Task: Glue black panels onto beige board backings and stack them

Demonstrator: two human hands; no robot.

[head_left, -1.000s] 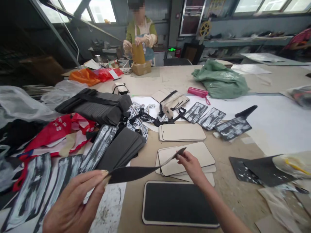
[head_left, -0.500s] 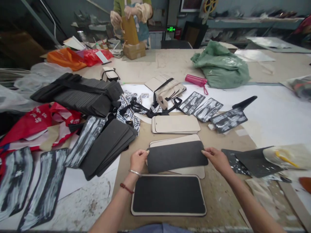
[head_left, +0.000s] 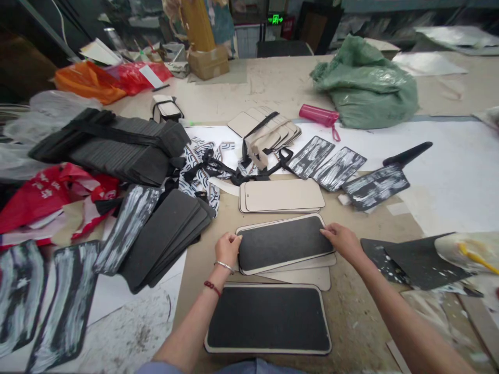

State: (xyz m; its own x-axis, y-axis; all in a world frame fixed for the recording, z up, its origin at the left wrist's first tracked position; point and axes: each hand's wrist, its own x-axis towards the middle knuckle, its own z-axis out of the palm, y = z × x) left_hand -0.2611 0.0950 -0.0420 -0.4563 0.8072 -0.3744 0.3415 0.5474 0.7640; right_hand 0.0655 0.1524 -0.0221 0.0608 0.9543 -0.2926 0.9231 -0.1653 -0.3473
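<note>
A black rectangular sheet (head_left: 283, 243) lies over a beige panel, whose pale rim (head_left: 251, 272) shows around it. My left hand (head_left: 227, 249) pinches the sheet's left end, and my right hand (head_left: 343, 242) pinches its upper right corner. Further beige panels (head_left: 307, 277) stick out askew underneath. Closest to me lies a beige-edged panel with a black sheet (head_left: 268, 318) on its face. Beyond my hands is a short stack of bare beige panels (head_left: 284, 195).
Loose black sheets (head_left: 163, 234) fan out at left, beside white-smeared black pieces (head_left: 74, 291). Behind them is a strapped black stack (head_left: 117, 150). A black-handled tool (head_left: 409, 154), a pink tube (head_left: 317, 113) and a green bag (head_left: 366, 88) lie at the right.
Both hands have set the black sheet down onto the beige panel, so its rim now frames the sheet. The camera view has tipped slightly downward.
</note>
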